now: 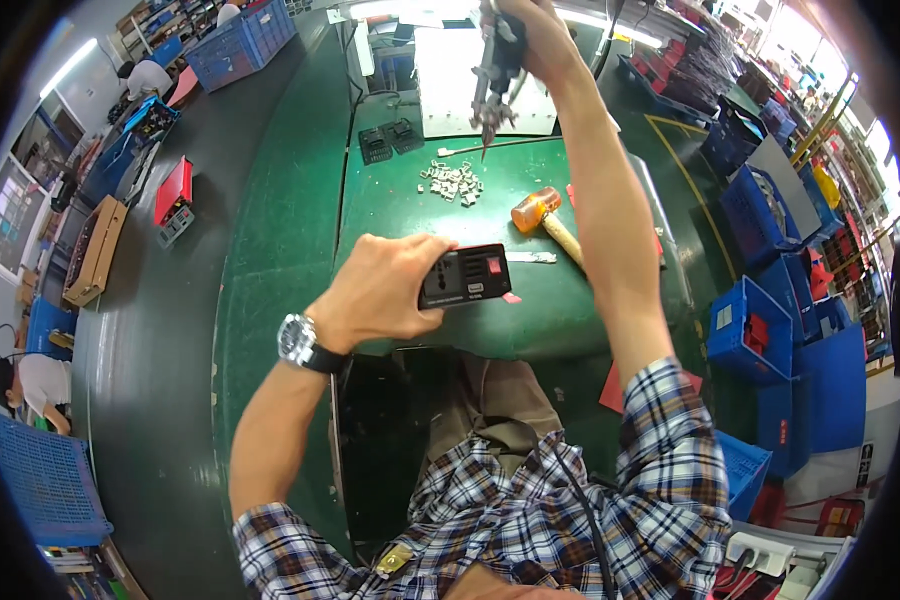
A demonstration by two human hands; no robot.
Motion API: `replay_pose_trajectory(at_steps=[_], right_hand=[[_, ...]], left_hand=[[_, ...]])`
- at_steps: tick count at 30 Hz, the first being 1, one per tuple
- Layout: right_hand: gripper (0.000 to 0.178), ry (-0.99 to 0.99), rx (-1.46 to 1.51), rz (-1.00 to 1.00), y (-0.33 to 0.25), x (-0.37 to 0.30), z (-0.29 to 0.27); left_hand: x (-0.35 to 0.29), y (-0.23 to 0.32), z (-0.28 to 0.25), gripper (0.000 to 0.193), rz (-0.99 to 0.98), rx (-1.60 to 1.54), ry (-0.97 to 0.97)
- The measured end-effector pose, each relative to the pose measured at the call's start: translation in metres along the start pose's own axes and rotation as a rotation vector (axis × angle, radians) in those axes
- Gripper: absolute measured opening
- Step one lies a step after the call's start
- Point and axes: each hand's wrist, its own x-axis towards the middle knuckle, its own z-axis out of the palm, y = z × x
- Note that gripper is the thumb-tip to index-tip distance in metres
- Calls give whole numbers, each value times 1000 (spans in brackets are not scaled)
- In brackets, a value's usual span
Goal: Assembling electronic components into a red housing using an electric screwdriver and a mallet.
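My left hand (382, 285), with a wristwatch above it, is closed around a black box-shaped power inverter (467, 276). Its end panel faces up, showing a socket, slots, a USB port and a red switch. Far ahead, at the top of the view, my right hand (548, 48) grips an electric screwdriver (497, 78), bit pointing down and well apart from the inverter. Beyond the inverter lies a pile of small silvery metal pieces (454, 184). An orange-headed mallet (537, 209) rests to the right, near my right forearm. A pale flat strip (532, 257) lies beside the inverter.
Black plastic panels (390, 140) and a large white board (485, 85) stand at the back of the green bench (370, 210). Left runs a dark conveyor (160, 330) carrying a red device (174, 195). Blue crates (750, 325) stack on the right. Co-workers sit at far left.
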Motion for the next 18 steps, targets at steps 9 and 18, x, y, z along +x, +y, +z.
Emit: replay_pose_trajectory(at_steps=[9, 18], right_hand=[[20, 300, -2, -534, -135, -152, 58], [10, 271, -124, -570, -127, -171, 76]], left_hand=[[50, -8, -6, 57, 117, -99, -14], [61, -10, -4, 61, 110, -118, -35]])
